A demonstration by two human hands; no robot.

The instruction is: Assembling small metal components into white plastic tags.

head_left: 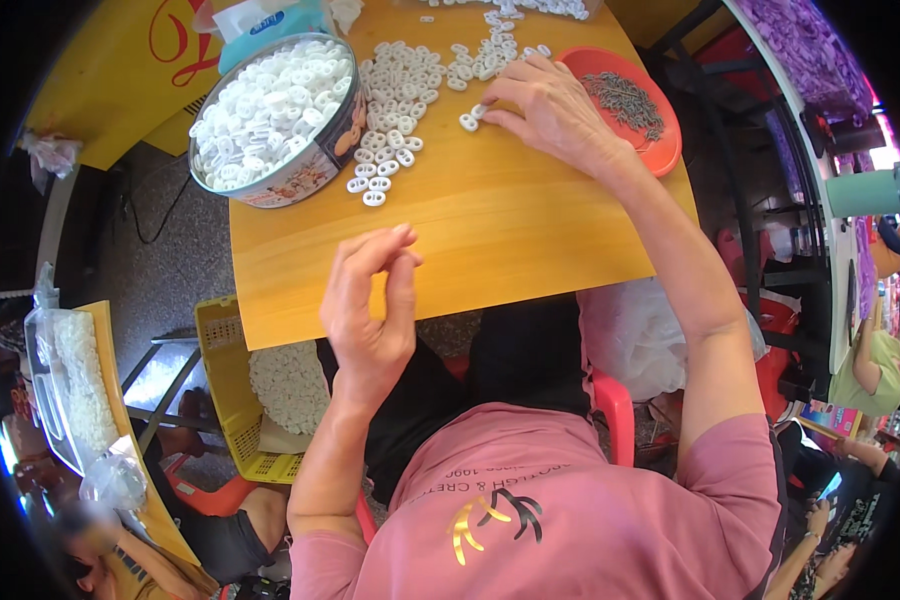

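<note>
My right hand [555,112] reaches over the wooden table, its thumb and index finger closing on a small white oval plastic piece [478,112]. Another white oval piece [468,123] lies against it. Above the table's near edge, my left hand [370,305] is raised with thumb and fingertips pressed together; anything between them is too small to make out. Loose white two-holed pieces [400,85] spread across the table's far middle, some trailing toward me. Beside my right hand, a red plastic dish [665,150] holds small dark grey metal parts [625,100], probably screws or pins.
A round tin [300,185] heaped with white pieces stands at the table's left, a blue tissue pack [270,22] behind it. Below left is a yellow crate [220,385] with more white pieces. Clear plastic bags [635,335] lie right of my lap. Other people sit at both sides.
</note>
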